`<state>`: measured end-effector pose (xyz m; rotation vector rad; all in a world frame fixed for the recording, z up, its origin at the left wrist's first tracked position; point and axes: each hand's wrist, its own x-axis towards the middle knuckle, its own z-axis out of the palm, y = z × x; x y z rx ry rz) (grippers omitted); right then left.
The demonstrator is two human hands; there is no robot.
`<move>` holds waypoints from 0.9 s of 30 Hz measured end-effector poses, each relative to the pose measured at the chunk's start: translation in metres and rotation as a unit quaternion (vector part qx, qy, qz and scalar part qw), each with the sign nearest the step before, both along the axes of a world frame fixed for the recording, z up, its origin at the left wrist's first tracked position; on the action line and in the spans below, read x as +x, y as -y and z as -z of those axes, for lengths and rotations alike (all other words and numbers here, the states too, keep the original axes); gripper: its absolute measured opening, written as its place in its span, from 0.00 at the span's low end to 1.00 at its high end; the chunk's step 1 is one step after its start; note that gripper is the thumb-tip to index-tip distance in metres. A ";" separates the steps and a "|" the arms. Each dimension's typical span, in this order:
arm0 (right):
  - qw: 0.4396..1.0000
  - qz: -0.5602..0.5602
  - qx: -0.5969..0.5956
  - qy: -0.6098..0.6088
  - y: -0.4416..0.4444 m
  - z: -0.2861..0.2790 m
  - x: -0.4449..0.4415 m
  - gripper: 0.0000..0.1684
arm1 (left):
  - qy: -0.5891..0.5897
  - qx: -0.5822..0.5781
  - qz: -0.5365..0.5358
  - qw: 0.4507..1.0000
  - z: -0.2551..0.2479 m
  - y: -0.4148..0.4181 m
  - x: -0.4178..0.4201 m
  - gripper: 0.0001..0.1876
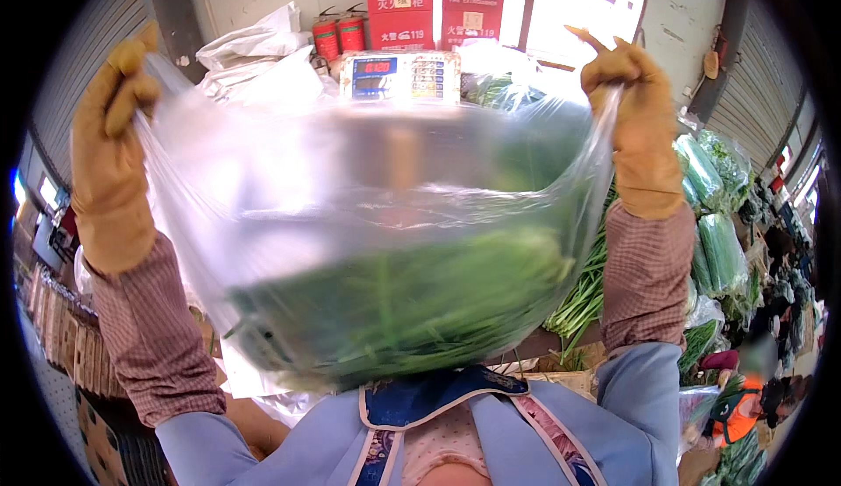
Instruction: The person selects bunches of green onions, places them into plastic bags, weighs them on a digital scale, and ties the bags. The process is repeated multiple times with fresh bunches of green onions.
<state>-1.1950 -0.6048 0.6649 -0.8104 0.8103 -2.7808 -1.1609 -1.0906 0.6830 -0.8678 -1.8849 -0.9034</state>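
Between my raised hands hangs a clear plastic bag (394,213), stretched wide and blurred by motion. Green long-leaved vegetables (427,302) lie in its lower part, their exact kind not clear through the plastic. My left hand (112,151), in a tan glove, grips one upper corner of the bag. The opposite upper corner is pinched in my right hand (637,118), gloved the same way, with some fingers sticking up. Just beyond the bag stands a digital scale's display panel (401,77), lit with red digits. The bag covers much of the work surface.
White sacks (263,59) are piled behind the bag, near two fire extinguishers (338,34) and red extinguisher cabinets (401,13). Loose green stalks (581,302) lie by my right forearm. Farther right are bagged vegetables (719,249) and a person in an orange vest (739,414). Crates (72,341) stand left.
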 end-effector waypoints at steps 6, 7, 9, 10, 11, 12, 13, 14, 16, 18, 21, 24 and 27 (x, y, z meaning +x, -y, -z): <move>0.921 0.269 0.150 -0.239 0.008 -0.044 0.028 0.20 | -0.190 -0.048 -0.095 0.976 -0.073 -0.011 -0.013 0.16; 0.920 0.255 0.157 -0.255 0.012 -0.032 0.022 0.19 | -0.134 -0.059 -0.069 0.987 -0.068 -0.028 -0.005 0.17; 0.901 0.268 0.216 -0.264 0.016 0.005 0.024 0.19 | 0.057 -0.077 0.056 0.994 -0.035 -0.090 -0.005 0.18; 0.888 0.281 0.254 -0.259 0.021 0.018 0.032 0.20 | 0.170 -0.091 0.123 0.973 -0.020 -0.124 -0.002 0.19; 0.900 0.275 0.263 -0.214 0.038 0.027 0.040 0.22 | 0.274 -0.108 0.163 0.942 -0.012 -0.152 0.007 0.19; 0.903 0.279 0.282 -0.165 0.051 0.034 0.049 0.24 | 0.336 -0.114 0.218 0.909 0.002 -0.178 0.007 0.20; 0.930 0.247 0.254 -0.097 0.066 0.036 0.049 0.26 | 0.384 -0.110 0.249 0.882 0.014 -0.198 0.011 0.21; 0.949 0.213 0.229 -0.030 0.079 0.036 0.049 0.27 | 0.414 -0.095 0.281 0.861 0.028 -0.214 0.012 0.21; 0.873 0.205 0.416 -0.152 0.104 0.024 0.060 0.30 | 0.416 -0.057 0.342 0.841 0.060 -0.222 0.003 0.19; 0.808 0.194 0.524 -0.186 0.099 0.020 0.063 0.27 | 0.434 -0.026 0.423 0.795 0.067 -0.236 -0.007 0.17; 0.776 0.157 0.545 -0.276 0.083 0.028 0.045 0.21 | 0.526 0.093 0.471 0.702 0.065 -0.244 0.014 0.16; 0.743 0.081 0.613 -0.257 0.066 0.033 0.043 0.22 | 0.574 0.082 0.526 0.622 0.088 -0.223 0.002 0.16; 0.630 0.093 0.665 -0.390 0.062 0.054 0.051 0.18 | 0.665 0.082 0.471 0.574 0.115 -0.196 -0.008 0.13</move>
